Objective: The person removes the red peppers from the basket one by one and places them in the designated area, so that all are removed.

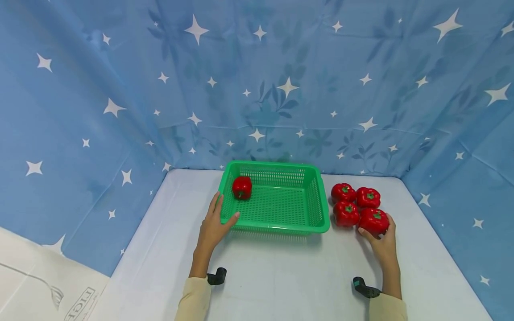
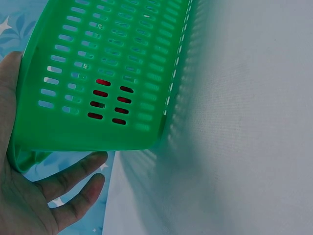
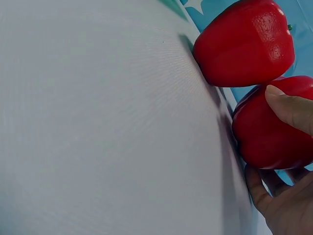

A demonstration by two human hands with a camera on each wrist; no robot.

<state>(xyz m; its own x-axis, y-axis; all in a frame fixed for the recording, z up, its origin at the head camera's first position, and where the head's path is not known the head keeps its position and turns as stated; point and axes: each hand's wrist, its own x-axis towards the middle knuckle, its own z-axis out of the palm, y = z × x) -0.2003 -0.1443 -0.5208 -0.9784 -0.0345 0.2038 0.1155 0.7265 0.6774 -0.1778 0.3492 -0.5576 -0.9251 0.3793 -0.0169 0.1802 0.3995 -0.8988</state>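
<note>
A green plastic basket [image 1: 277, 229] with slotted sides stands at the middle of the table. Inside it, at the left, sits one red bell pepper [image 1: 242, 187]; slivers of red show through the slots in the left wrist view. At the basket's front left corner is my left hand [image 1: 213, 225], its fingers extended and spread along the outside, thumb over the front rim. My right hand [image 1: 384, 243] grips the nearest right bell pepper [image 1: 373, 220], thumb on one side and fingers on the other. Beside that one is another bell pepper [image 3: 244, 44].
Bell peppers [image 1: 346, 213] stand in a tight cluster right of the basket, green stems up. A white cloth covers the table [image 1: 281, 276]. Blue star-patterned curtains [image 1: 277, 89] rise behind and at both sides. Printed pale fabric [image 1: 44, 285] lies at the lower left.
</note>
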